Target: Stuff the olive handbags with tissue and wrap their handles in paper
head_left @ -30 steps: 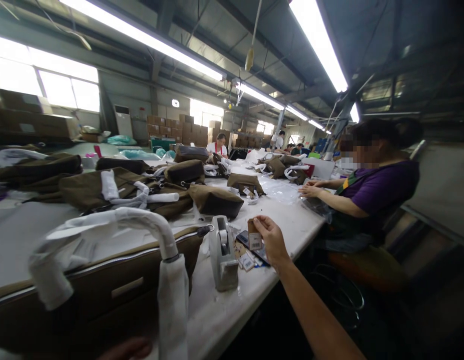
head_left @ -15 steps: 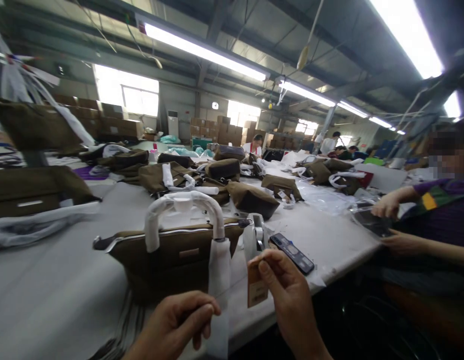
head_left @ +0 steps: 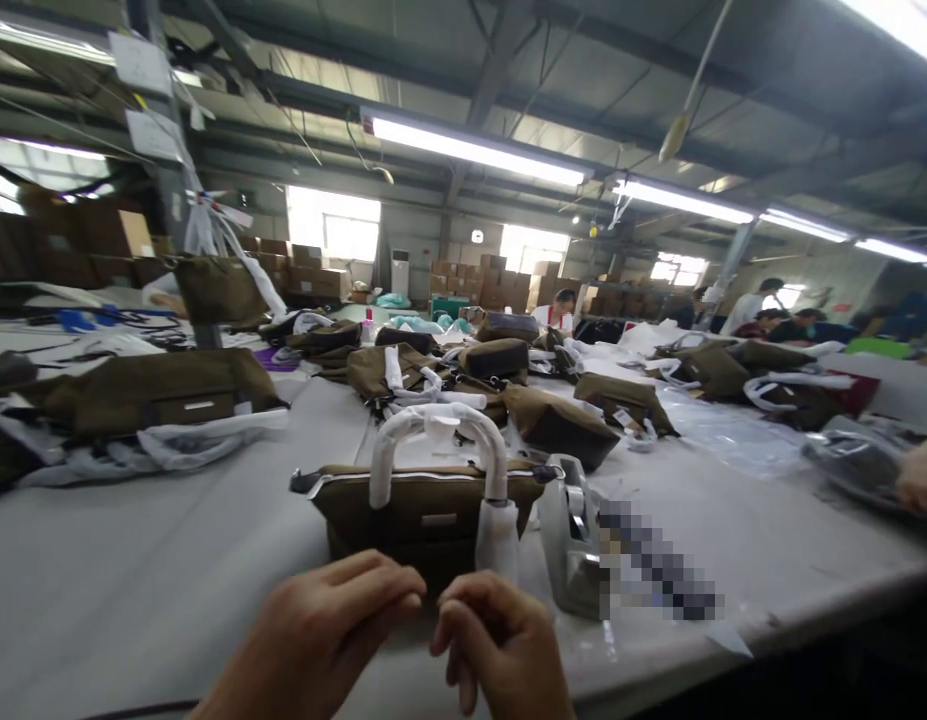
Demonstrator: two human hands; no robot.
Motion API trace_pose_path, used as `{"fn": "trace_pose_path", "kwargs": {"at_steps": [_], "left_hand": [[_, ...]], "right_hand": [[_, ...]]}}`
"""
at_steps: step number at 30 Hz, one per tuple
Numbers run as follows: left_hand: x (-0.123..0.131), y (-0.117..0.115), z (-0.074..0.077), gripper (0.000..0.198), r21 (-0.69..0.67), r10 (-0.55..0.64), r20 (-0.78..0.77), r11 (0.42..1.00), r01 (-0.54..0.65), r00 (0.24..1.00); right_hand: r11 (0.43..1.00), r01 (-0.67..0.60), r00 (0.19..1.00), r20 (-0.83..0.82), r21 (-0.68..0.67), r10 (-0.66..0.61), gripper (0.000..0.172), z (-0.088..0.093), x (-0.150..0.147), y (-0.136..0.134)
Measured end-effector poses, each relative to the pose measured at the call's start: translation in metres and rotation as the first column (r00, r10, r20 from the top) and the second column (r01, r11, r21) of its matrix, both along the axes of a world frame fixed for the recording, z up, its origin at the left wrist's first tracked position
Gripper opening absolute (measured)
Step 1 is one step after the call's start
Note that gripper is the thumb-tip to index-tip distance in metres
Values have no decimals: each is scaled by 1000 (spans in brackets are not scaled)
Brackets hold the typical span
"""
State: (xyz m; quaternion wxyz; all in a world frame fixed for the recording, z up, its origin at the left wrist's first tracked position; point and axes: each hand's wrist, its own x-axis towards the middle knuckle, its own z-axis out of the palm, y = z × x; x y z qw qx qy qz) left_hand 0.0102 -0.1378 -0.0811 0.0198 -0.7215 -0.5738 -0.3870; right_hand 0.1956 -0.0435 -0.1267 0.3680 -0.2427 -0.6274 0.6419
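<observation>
My left hand (head_left: pixel 320 630) and my right hand (head_left: pixel 500 640) are low in the view, almost touching, just in front of an olive-brown bag (head_left: pixel 425 510). Both have their fingers curled in and pressed together. What they pinch, if anything, is hidden behind the knuckles. The bag stands upright on the white table (head_left: pixel 133 570), its zip closed. Its arched handle (head_left: pixel 433 425) is wrapped in white paper, and a strip of that paper hangs down to my right fingers. A grey tape dispenser (head_left: pixel 572 535) stands right beside the bag.
A flat dark object (head_left: pixel 654 560) lies right of the dispenser. More olive bags (head_left: pixel 155 395) with wrapped handles lie left and behind (head_left: pixel 553 425). Another person's hand (head_left: pixel 920 475) holds a plastic-wrapped item (head_left: pixel 853 455) at the right edge. Other workers sit farther back.
The view has swung left. My right hand brought a brown tag from beside the dispenser to in front of the bag, and the tag is now hidden. My left hand came up to meet it.
</observation>
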Motion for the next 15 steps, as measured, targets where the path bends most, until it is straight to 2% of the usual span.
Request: {"fn": "trace_pose_path", "kwargs": {"at_steps": [1, 3, 5, 6, 8, 12, 15], "left_hand": [[-10, 3, 1, 18, 48, 80, 48, 995, -82, 996], [-32, 11, 3, 25, 123, 271, 149, 949, -289, 951], [-51, 21, 5, 31, 110, 368, 210, 912, -396, 906], [-57, 26, 6, 32, 73, 362, 223, 920, -385, 905], [-62, 33, 12, 31, -7, 285, 232, 956, -292, 930], [-56, 40, 35, 29, -146, 80, 233, 988, -46, 969], [-53, 46, 53, 29, -209, -88, 244, 968, 141, 966]], "right_hand": [[997, 35, 999, -36, -66, -37, 47, 2, -5, 4], [986, 70, 990, -112, -148, -87, 56, 7, -17, 15], [984, 44, 985, -157, -174, -72, 65, 13, -31, 26], [986, 24, 987, -151, -165, -49, 69, 15, -39, 32], [996, 15, 999, -48, -82, -19, 72, 19, -54, 42], [988, -30, 977, 214, 151, -3, 49, 25, -75, 58], [934, -130, 950, 312, 333, 21, 35, 34, -81, 67]]}}
